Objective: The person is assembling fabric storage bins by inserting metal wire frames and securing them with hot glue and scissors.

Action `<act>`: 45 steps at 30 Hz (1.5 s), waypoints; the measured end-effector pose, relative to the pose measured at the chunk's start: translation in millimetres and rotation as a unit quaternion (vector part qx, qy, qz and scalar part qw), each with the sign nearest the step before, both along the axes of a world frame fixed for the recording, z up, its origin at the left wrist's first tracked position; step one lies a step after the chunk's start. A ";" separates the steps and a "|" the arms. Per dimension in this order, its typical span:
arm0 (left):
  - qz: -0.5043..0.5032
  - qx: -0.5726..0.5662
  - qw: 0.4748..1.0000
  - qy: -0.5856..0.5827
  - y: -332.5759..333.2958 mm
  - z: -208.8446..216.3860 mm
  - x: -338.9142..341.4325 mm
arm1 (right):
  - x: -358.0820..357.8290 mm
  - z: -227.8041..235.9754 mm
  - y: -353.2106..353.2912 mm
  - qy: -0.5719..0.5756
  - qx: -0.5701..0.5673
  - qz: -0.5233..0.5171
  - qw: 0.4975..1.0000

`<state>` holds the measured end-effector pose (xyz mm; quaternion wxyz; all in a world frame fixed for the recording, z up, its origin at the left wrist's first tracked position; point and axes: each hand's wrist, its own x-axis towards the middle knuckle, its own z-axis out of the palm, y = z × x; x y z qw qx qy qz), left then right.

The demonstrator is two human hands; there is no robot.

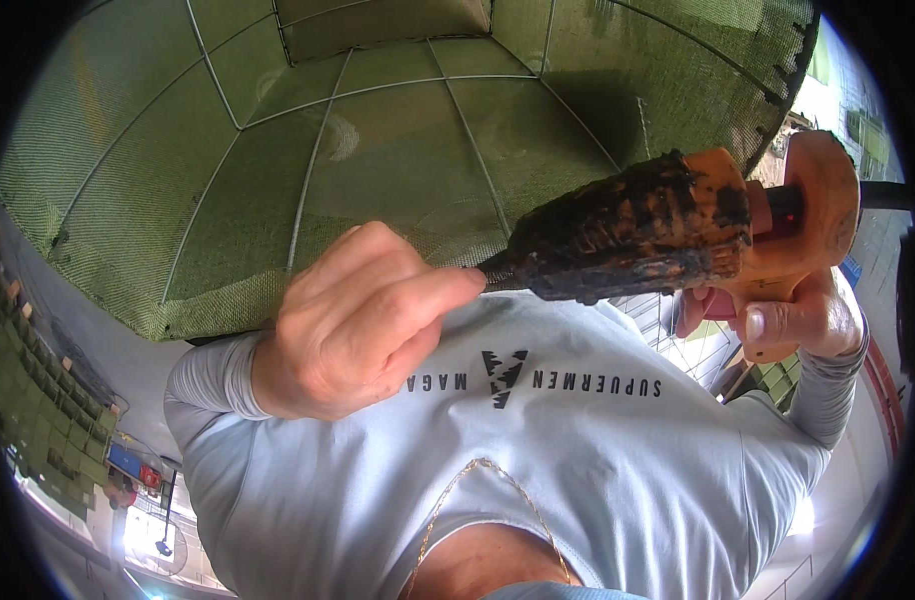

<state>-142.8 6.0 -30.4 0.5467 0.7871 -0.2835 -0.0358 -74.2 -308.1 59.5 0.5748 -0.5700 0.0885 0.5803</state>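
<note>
My right hand [813, 315] grips the handle of an orange glue gun [718, 215], whose barrel is thickly coated in black, crusty residue. Its narrow dark nozzle points left. The thumb and fingers of my left hand [358, 325] are pinched together right at the nozzle's tip; what lies between them, if anything, is hidden. Beyond both hands rises a large box-like form of green mesh cloth over a metal wire frame [308, 205], its near edge close behind my left hand.
From the back of the gun a black cord [886, 195] runs off to the right. Stacked green pieces [53, 400] stand far to the left, near a blue box [128, 462]. A red pipe or rail [886, 385] shows at the right rim.
</note>
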 end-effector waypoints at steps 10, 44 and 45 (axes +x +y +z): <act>0.014 -0.008 1.000 -0.004 1.0 1.0 0.5 | -17.2 8.5 -22.0 -0.107 0.096 -0.119 0.982; 0.156 0.019 0.982 0.100 -15.7 16.1 5.9 | -9.2 -262.0 -385.5 -0.310 0.033 -0.772 0.554; 0.162 0.025 0.981 0.100 -15.4 16.4 4.7 | -5.5 -265.8 -381.5 -0.305 0.037 -0.770 0.558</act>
